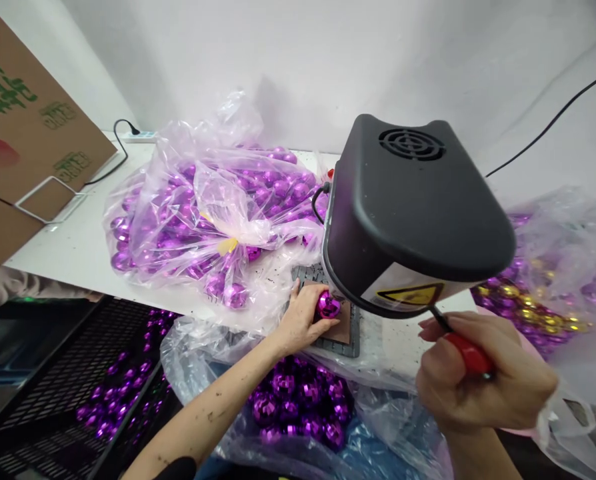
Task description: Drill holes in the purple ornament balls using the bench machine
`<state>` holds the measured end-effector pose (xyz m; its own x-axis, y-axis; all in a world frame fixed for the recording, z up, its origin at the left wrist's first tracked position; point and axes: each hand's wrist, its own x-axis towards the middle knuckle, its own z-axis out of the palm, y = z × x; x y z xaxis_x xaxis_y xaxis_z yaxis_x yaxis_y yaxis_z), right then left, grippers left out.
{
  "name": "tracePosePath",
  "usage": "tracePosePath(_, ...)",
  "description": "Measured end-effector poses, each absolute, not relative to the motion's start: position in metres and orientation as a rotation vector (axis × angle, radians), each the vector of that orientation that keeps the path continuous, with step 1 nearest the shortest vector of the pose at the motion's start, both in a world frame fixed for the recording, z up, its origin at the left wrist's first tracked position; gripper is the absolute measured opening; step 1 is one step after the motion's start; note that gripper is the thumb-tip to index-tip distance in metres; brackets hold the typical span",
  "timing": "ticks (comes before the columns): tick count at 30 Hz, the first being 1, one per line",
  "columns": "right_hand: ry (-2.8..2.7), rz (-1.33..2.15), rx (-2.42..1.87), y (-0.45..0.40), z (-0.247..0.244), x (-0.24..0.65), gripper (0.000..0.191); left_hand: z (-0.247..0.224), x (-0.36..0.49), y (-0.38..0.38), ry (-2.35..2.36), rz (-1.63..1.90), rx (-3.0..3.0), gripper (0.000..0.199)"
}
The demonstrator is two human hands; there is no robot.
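Note:
My left hand [303,317] grips a shiny purple mirrored ball [329,305] between thumb and fingers. It holds the ball over a brown pad [337,323] on a dark grey base plate [349,348], under the front edge of a black machine housing [418,200]. My right hand [488,373] is wrapped round the red handle [468,353] of a lever that comes out below the housing. A yellow warning label [411,294] is on the housing's front. Its underside, above the ball, is hidden from me.
A clear bag of purple balls [178,213] lies left of the machine. Below the table edge, an open plastic bag [188,353] holds more balls. A black crate [43,393] and a cardboard box [33,133] stand left. Another bag [553,267] with purple and gold pieces is right.

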<state>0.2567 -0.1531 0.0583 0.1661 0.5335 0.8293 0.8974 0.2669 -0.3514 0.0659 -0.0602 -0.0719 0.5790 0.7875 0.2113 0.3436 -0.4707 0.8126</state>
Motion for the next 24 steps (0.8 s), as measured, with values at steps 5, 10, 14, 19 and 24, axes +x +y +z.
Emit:
tracePosePath(5, -1.501, -0.514, -1.326, -0.156, 0.028, 0.255, 0.011, -0.073, 0.066, -0.06, 0.898, 0.755, 2.063, 0.041)
tracePosePath(10, -1.418, -0.541, -1.215, -0.148, 0.013, 0.245, 0.004, -0.07, 0.067, -0.06, 0.882, 0.747, 2.058, 0.04)
tracePosePath(14, -1.384, -0.565, -1.165, -0.144, 0.003, 0.241, 0.004, -0.071, 0.067, -0.06, 0.89, 0.742, 2.07, 0.043)
tracePosePath(19, -1.382, -0.564, -1.111, -0.141, -0.013, 0.243, 0.016, -0.073, 0.067, -0.059, 0.903, 0.728, 2.08, 0.046)
tracePosePath(24, -1.444, -0.466, -1.156, -0.139, -0.031, 0.244, 0.016, -0.068, 0.067, -0.059, 0.933, 0.715, 2.094, 0.051)
